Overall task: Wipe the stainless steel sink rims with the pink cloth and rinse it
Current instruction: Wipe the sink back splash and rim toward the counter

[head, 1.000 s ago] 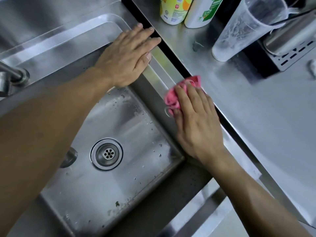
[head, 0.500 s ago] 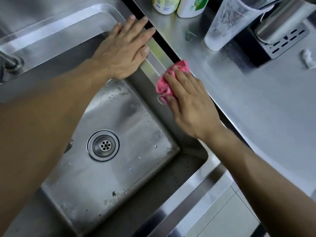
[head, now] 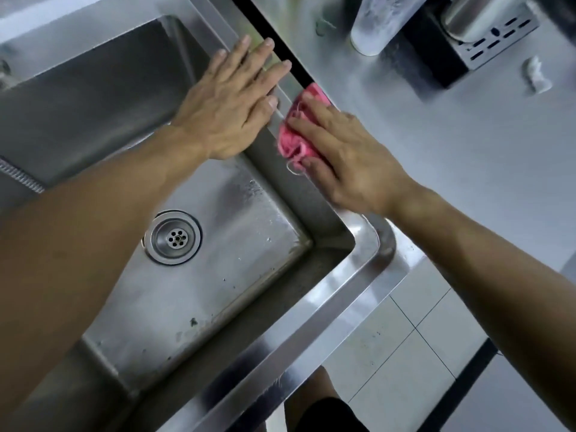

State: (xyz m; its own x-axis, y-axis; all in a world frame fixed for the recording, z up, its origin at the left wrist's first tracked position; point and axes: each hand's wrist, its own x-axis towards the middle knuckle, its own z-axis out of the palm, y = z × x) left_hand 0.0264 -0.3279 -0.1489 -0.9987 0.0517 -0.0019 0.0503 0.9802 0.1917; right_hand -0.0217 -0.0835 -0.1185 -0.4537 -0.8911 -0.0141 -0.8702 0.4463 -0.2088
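Pink cloth (head: pixel 296 135) under flat right hand (head: pixel 349 163), mid-wipe on 2 o'clock sink rim (head: pixel 343 285); left hand (head: pixel 230 110) flat, bracing. Rinse pending.

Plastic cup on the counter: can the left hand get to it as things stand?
Probably yes. The left hand lies flat and holds nothing on the sink rim, and the counter between it and the plastic cup looks bare. The right hand, pressing the pink cloth, sits nearer the person.

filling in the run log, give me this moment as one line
step: wiping right sink rim | right hand: presses pink cloth on rim | left hand: flat on rim, holds nothing | rinse: not yet
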